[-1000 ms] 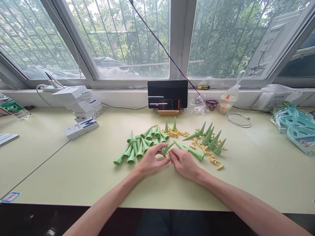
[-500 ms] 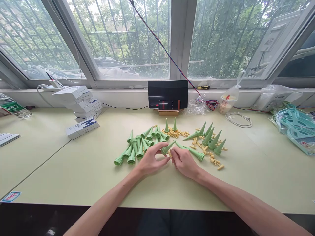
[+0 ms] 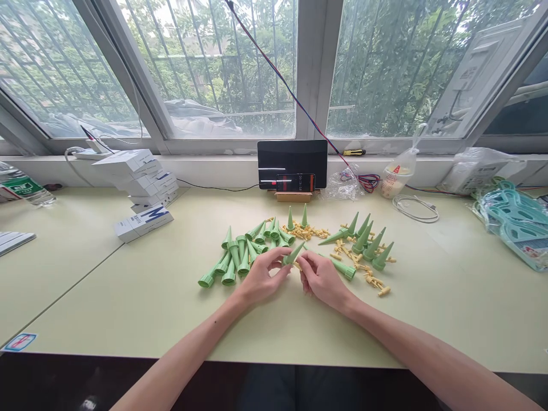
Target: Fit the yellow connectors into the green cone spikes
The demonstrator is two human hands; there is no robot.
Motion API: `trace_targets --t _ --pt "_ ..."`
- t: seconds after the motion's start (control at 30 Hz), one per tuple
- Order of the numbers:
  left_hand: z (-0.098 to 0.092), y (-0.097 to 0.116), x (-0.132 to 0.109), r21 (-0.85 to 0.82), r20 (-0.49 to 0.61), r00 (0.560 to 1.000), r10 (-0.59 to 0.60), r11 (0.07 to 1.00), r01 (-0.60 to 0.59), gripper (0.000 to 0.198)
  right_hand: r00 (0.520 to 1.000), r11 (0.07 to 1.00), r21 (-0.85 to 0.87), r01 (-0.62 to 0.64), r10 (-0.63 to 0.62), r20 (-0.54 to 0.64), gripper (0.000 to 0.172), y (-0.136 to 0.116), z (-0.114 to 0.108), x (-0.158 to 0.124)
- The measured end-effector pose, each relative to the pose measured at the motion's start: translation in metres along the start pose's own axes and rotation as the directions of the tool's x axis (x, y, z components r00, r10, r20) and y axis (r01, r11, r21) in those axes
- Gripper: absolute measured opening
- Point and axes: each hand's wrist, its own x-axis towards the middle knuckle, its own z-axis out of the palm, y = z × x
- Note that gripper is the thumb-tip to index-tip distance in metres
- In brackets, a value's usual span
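My left hand (image 3: 269, 274) grips a green plastic spike (image 3: 294, 254) by its wide collar, the point tilted up to the right. Close against it, my right hand (image 3: 320, 276) pinches a small yellow peg (image 3: 297, 265) at the side of the collar; whether the peg sits in a hole there I cannot tell. A heap of green spikes (image 3: 233, 256) lies to the left of my hands. Beyond my right hand several spikes (image 3: 370, 242) stand on their collars with yellow pegs at their sides. Loose yellow pegs (image 3: 377, 282) are scattered around them, and more pegs (image 3: 303, 232) lie behind my hands.
A tablet (image 3: 292, 160) and a phone (image 3: 299, 182) on a cardboard stand are at the back. White boxes (image 3: 145, 181) are stacked at the left. A bagged cup (image 3: 396, 176), a coiled white cable (image 3: 415, 208) and wrapped turquoise plastic pieces (image 3: 516, 220) stand right.
The yellow peg and my right fingers have moved slightly up against the spike's collar. My left thumb has shifted up a little. The rest stays as it was.
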Motion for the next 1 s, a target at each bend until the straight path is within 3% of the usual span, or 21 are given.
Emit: trace_targets --t 0.2,0.47,0.73,1.0 --pt "0.001 -0.001 0.002 -0.03 -0.032 0.999 -0.019 0.999 0.018 0.028 0.996 0.994 -0.096 0.06 -0.067 -0.064 0.021 0.0 -0.001 0.001" --pt "0.001 0.0 0.004 -0.129 -0.095 0.989 -0.111 0.987 0.098 0.03 0.984 0.96 -0.247 0.135 -0.158 -0.077 0.024 0.003 -0.001 0.001" --pt "0.0 0.006 0.005 -0.212 -0.083 0.983 -0.164 0.967 0.143 0.032 0.97 0.931 -0.311 0.191 -0.227 -0.086 0.02 0.009 -0.003 0.003" --pt "0.0 0.002 0.004 -0.201 -0.058 0.986 -0.159 0.969 0.145 0.033 0.974 0.929 -0.324 0.177 -0.212 -0.077 0.017 0.011 -0.004 0.004"
